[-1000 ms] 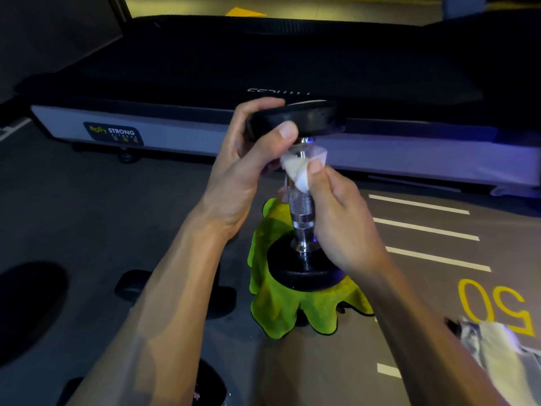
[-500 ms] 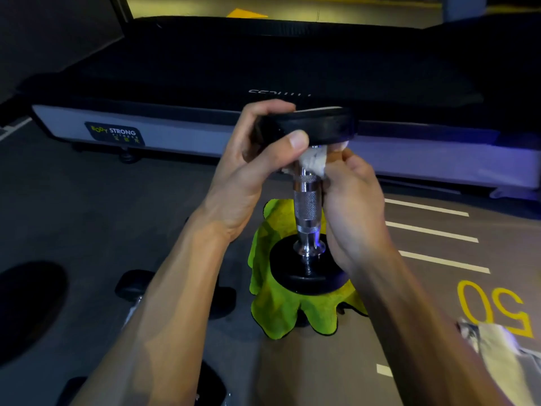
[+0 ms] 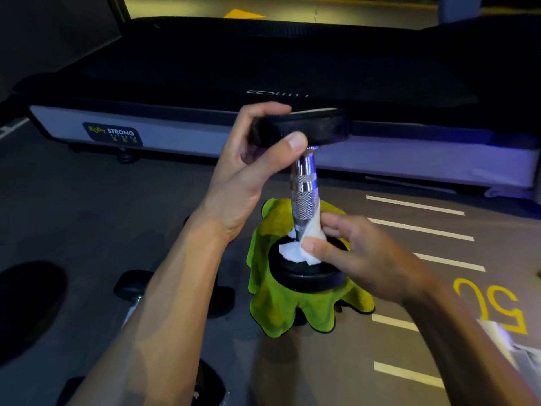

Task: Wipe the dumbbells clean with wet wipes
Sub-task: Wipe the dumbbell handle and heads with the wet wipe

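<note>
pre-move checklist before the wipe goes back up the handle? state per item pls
1. Dumbbell upright, lower head on the green cloth: ok.
2. Left hand grips the top head to steady it: ok.
3. Right hand pinches the wet wipe against the bottom of the handle: ok.
4. Wipe wrapped fully round the handle: cannot tell, the far side is hidden.
5. Upper handle free of fingers for the stroke: ok.
6. Handle already clean: cannot tell in this dim light.

A dim grey floor (image 3: 87, 218) carried white lines (image 3: 418, 230) at three o'clock. A treadmill (image 3: 263, 83) stood at twelve, purple-lit.
</note>
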Available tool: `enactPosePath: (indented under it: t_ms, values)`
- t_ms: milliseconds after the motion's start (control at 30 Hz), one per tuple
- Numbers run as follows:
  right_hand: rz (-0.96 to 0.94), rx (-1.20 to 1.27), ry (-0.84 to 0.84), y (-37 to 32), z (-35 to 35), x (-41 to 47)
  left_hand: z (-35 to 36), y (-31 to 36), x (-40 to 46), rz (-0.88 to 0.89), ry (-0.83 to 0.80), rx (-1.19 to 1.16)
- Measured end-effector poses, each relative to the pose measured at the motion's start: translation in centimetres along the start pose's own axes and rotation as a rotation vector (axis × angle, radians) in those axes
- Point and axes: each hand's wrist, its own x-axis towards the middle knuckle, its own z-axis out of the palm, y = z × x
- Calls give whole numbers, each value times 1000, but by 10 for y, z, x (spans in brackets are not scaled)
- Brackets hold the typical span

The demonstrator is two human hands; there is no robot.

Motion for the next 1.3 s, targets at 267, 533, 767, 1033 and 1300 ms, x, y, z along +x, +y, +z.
enactPosePath:
  t_ms: [267, 533, 767, 1033, 1300]
  values:
    - [-42, 364, 119, 11, 15, 3, 14, 4, 3, 17, 14, 24]
    - [185, -356, 589, -11, 39, -21, 53, 7, -10, 133, 135, 283]
    - [-23, 351, 216, 22, 13, -18, 55, 9, -9, 102, 126, 251]
    - [35, 539, 68, 22, 3, 2, 43, 6, -7, 64, 172, 185]
    - [342, -616, 532, -31, 50, -14, 51, 7, -14, 79, 190, 191]
